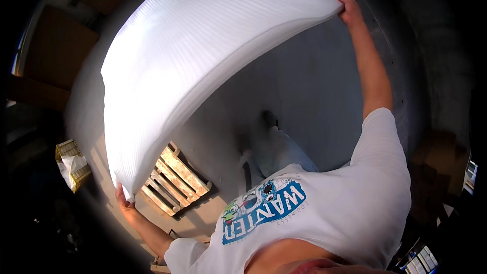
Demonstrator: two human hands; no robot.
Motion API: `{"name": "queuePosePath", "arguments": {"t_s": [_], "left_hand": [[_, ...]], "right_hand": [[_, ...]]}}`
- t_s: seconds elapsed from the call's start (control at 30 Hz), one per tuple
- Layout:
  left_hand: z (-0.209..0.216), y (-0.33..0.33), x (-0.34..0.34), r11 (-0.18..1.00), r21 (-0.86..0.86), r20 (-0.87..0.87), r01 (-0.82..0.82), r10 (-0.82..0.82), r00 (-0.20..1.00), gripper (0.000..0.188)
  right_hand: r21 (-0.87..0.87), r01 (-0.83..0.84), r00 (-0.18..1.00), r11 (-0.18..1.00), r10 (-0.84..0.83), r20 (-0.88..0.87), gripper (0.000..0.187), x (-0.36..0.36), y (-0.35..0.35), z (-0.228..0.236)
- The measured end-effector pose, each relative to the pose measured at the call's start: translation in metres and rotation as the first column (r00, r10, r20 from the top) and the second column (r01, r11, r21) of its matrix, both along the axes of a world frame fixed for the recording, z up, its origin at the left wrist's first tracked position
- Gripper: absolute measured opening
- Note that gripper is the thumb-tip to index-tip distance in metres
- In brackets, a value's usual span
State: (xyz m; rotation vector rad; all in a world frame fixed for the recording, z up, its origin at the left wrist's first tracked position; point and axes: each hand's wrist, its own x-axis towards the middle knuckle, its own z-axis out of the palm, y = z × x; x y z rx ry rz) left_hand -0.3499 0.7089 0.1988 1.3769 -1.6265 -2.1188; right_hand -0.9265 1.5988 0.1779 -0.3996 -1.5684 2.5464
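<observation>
A large white ribbed sheet (203, 35) spreads from the upper right to the lower left, bowed in a wide curve. It looks like thin foam or fabric, and its edge seems layered at the upper right corner. My left hand (123, 200) is closed on its lower left corner, with that arm reaching out to the left. At the upper right, my right hand (350, 11) grips the near edge close to the other corner, its arm stretched far forward. Between the hands the sheet hangs in the air above the floor.
Beneath the sheet's left end, a wooden pallet (185, 170) lies on the grey floor (294, 81). Further left stands a yellow basket (65, 148) with white material in it. Brown boxes or boards (56, 45) are at the upper left, and a brown box (436, 157) is at the right.
</observation>
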Motion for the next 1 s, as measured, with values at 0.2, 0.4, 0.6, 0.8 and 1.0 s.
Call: {"name": "queuePosePath", "arguments": {"t_s": [0.2,0.4,0.6,0.8,1.0], "left_hand": [[-0.114,0.078,-0.032,0.983,-0.085,0.097,0.164,-0.155,0.983,0.046],[-0.283,0.093,-0.016,0.941,-0.317,0.194,0.119,-0.059,0.979,0.036],[-0.446,0.123,0.0,0.908,-0.351,0.448,0.23,-0.053,0.892,0.036],[-0.514,0.148,-0.028,0.779,-0.296,0.761,0.553,-0.157,0.629,0.046],[-0.483,0.234,-0.062,0.614,0.229,0.973,0.755,-0.144,-0.178,0.041]], "right_hand": [[-0.082,0.162,0.975,0.983,-0.147,0.166,0.05,0.064,0.055,-0.128],[0.0,0.094,0.973,0.996,-0.092,0.21,0.047,0.075,0.05,-0.289],[0.221,0.119,0.887,0.968,-0.203,0.415,0.052,0.076,0.055,-0.428],[0.433,-0.043,0.507,0.9,-0.354,0.786,0.037,0.112,0.074,-0.519],[0.348,-0.637,0.227,0.688,-0.265,0.937,0.06,0.35,0.12,-0.523]]}}
